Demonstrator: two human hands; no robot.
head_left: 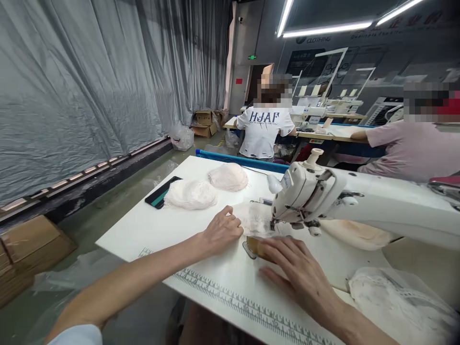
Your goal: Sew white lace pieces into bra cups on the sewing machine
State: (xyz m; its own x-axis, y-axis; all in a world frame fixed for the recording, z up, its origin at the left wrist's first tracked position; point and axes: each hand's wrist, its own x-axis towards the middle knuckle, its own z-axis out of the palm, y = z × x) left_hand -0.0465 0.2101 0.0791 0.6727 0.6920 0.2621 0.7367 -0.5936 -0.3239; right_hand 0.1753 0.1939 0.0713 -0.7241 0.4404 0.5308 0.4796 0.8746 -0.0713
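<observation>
A piece of thin white lace fabric point(257, 218) lies under the needle end of a white sewing machine point(298, 191). At its left edge, my left hand point(223, 231) is closed with curled fingers, pinching the fabric. My right hand point(296, 268) lies nearly flat just in front of the needle area, fingers stretched out. Its fingertips are over a brownish-gold plate point(256, 246) with a metal loop beside it; what lies beneath the palm is hidden. Behind my left hand are a white lace pile point(190, 194) and a pinkish lace pile point(229, 176).
A dark phone-like slab point(158, 195) lies partly under the white pile. More white lace point(395, 299) is heaped at right. A printed ruler point(244, 306) runs along the table's front edge. Two people sit at machines beyond. Cardboard boxes point(32, 254) stand on the left floor.
</observation>
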